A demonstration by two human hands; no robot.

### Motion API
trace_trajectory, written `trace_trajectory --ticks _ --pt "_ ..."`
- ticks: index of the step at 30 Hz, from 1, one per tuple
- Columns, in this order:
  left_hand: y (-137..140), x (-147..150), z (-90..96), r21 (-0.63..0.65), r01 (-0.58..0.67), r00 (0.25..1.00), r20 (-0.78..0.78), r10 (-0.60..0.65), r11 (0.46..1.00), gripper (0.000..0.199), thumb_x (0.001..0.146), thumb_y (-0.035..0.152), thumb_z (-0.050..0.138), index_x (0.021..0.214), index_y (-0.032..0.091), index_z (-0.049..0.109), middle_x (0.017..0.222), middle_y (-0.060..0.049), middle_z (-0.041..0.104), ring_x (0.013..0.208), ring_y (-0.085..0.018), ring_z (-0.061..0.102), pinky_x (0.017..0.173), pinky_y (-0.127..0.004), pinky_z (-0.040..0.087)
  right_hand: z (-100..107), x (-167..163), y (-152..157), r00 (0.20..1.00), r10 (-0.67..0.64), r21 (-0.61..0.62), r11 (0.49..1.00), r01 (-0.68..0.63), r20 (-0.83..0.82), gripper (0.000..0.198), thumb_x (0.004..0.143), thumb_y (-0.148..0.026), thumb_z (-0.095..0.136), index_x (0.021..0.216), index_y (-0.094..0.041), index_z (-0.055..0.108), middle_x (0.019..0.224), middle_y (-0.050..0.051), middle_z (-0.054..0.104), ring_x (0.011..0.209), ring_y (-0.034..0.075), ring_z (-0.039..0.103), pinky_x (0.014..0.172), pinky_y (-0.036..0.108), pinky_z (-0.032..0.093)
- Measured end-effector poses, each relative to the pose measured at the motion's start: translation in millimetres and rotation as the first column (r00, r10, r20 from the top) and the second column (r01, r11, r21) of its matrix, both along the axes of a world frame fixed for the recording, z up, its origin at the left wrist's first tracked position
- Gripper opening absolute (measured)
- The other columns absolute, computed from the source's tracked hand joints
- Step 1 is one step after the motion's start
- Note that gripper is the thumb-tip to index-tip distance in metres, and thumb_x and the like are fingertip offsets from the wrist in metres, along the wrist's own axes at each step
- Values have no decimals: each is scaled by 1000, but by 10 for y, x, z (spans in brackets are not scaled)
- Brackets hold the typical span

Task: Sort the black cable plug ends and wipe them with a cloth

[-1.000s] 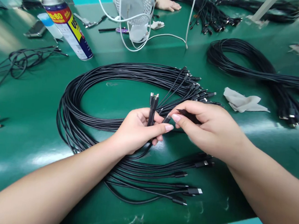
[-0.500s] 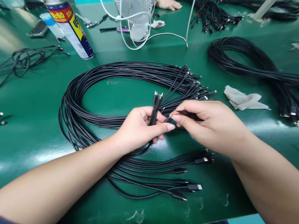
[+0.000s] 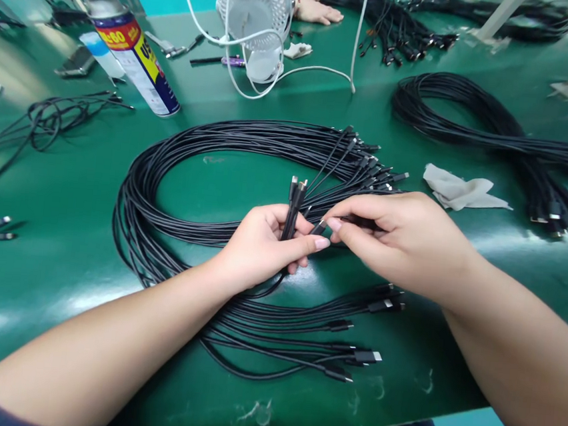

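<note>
Several black cable ends with metal-tipped plugs (image 3: 295,201) stand upright in my left hand (image 3: 264,238), whose fingers are closed round them. One more plug (image 3: 319,228) sticks out to the right, between my left thumb and fingers. My right hand (image 3: 396,240) is closed in a pinch, thumb and forefinger at that plug's metal tip. A thin dark object (image 3: 361,223) lies within the right hand, mostly hidden by the fingers; its kind is unclear. Beneath both hands lies a large coil of black cables (image 3: 138,185), its plug ends pointing right.
A spray can (image 3: 133,58) and a white fan (image 3: 253,12) with a looping white cord stand at the back. More black cables (image 3: 474,117) and a crumpled cloth (image 3: 462,188) lie right. Another person's hands (image 3: 318,8) rest on the green table's (image 3: 294,415) far side.
The view has shifted very slightly. The thin dark object in my right hand shows less than before, its tip now lower behind the fingers. My left hand keeps its hold on the cables.
</note>
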State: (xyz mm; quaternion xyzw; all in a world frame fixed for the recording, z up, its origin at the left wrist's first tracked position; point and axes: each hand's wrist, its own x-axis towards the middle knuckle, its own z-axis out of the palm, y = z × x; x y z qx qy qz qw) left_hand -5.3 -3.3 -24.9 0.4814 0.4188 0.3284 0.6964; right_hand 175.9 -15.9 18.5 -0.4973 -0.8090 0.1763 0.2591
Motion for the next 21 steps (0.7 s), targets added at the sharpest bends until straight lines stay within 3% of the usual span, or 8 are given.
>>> trace_trajectory --ticks 4,15,21 --pt "-3 -3 -4 3 -3 1000 2 3 1000 28 67 26 81 73 15 56 52 4 58 42 -8 53 38 -18 45 6 -3 15 1000 -7 -57 998 6 -21 14 83 -16 59 79 -21 72 63 -5 69 49 9 55 49 22 40" --pt "3 4 3 9 2 1000 -23 -2 1000 28 67 25 81 73 16 55 52 4 58 43 -9 55 38 -18 46 17 -5 19 999 3 -26 1000 -2 35 18 81 -14 58 81 -21 74 63 -4 70 47 8 54 48 21 37" --pt "8 -5 -9 -8 22 999 -26 -23 1000 26 69 23 79 74 16 55 53 3 60 42 -9 55 40 -19 48 40 13 15 1000 -2 -37 999 1 -25 17 79 -13 56 79 -20 72 61 -4 68 46 8 52 47 21 37"
